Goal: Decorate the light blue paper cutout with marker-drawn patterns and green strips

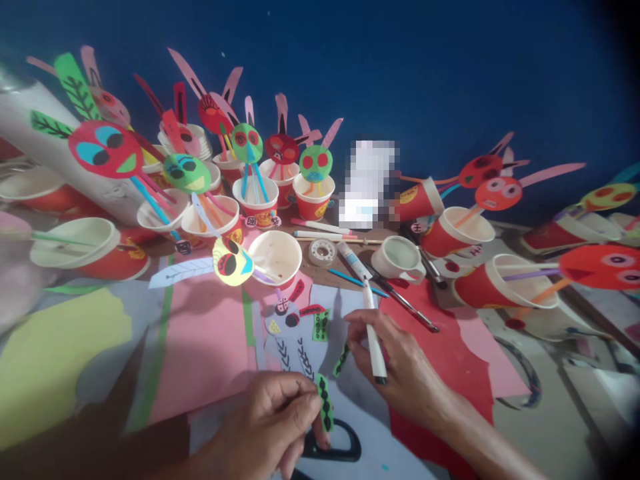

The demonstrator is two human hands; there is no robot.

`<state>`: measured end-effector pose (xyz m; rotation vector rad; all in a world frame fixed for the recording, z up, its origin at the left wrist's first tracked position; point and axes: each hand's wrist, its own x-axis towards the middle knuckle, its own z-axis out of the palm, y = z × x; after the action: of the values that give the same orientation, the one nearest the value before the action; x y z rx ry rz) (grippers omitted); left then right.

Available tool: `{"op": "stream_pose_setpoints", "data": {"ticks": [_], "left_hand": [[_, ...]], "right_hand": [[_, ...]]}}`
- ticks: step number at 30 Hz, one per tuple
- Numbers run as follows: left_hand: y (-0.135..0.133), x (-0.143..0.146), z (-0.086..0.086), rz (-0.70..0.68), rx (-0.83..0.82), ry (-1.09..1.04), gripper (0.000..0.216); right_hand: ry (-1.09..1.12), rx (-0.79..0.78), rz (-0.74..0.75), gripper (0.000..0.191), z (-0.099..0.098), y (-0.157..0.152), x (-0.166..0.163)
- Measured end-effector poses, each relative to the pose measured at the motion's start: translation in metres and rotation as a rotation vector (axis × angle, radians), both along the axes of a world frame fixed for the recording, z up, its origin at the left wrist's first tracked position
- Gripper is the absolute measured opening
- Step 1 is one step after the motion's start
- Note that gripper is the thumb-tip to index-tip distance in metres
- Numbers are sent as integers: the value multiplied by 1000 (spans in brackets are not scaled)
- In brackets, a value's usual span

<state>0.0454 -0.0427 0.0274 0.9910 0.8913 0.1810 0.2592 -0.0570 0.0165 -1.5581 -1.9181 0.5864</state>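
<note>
Between thumb and forefinger of my left hand [283,413] is a narrow green paper strip [325,403] with black leaf-like marks. Below that hand shows the black handle of scissors [353,450], partly hidden by it; a finger lies at the loop. My right hand [395,357] grips a white marker [374,333], its dark end towards me. Close to the right fingertips is a second green strip [341,361]; whether they touch it I cannot tell. Several drawn-on paper cut-outs [300,360] lie beyond my hands on pale blue paper [360,407].
Paper cups with paper-faced straw figures [315,163] line the back. A yellow-faced one [233,263] leans from a nearer cup. Pens, a tape roll [323,252] and a white mug [399,259] stand mid-table. Pink [205,340], red [440,367] and yellow paper [65,360] lies around.
</note>
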Motion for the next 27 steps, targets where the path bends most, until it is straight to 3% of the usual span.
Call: {"op": "stream_pose_setpoints", "data": {"ticks": [4, 11, 17, 27], "left_hand": [[2, 0, 1, 3, 2, 3, 48], [4, 2, 3, -4, -4, 36, 47], [1, 1, 2, -31, 5, 22, 41], [0, 0, 0, -25, -9, 11, 20]], "right_hand": [[19, -174, 99, 37, 13, -4, 1], [256, -418, 231, 40, 37, -12, -2], [124, -415, 186, 40, 38, -13, -10], [144, -366, 206, 42, 39, -15, -14]]}}
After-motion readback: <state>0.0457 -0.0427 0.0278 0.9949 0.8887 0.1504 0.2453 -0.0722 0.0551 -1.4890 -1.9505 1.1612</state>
